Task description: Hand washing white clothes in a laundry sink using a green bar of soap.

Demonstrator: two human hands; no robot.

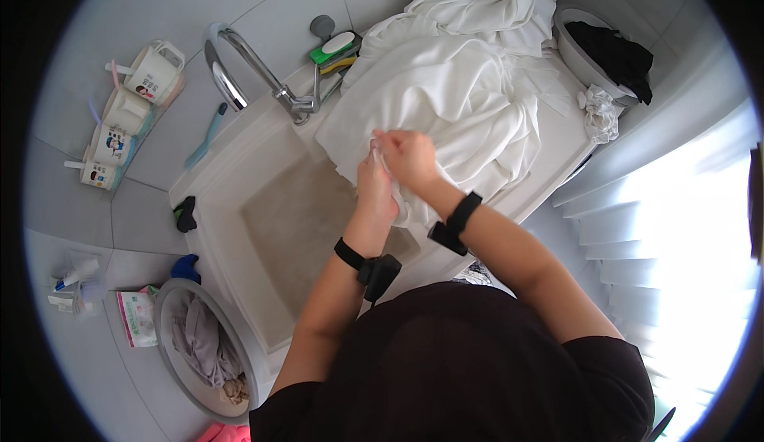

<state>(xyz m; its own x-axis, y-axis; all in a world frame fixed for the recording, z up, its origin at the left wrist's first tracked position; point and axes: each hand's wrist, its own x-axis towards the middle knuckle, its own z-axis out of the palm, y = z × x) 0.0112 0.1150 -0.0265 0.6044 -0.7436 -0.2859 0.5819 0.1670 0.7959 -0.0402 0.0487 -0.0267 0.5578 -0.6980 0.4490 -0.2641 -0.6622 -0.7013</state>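
A large heap of wet-looking white fabric [441, 90] lies over the washboard side of a white sink [218, 251], one edge hanging towards the basin. Near that edge my left hand [376, 182] grips a bunched bit of the white fabric. Right against it, my right hand [409, 155] is closed on the same piece, its fingers slightly blurred. Both wrists wear black straps with small devices. Cloudy water [298, 227] fills the basin below my left hand.
A chrome faucet [256, 72] arches over the basin's back edge. Soap [338, 43] sits in a holder behind it. A basin with dark cloth [564, 30] stands right, a grey-rimmed basin with clothes [164, 346] at left. Cups [152, 75] hang on the wall.
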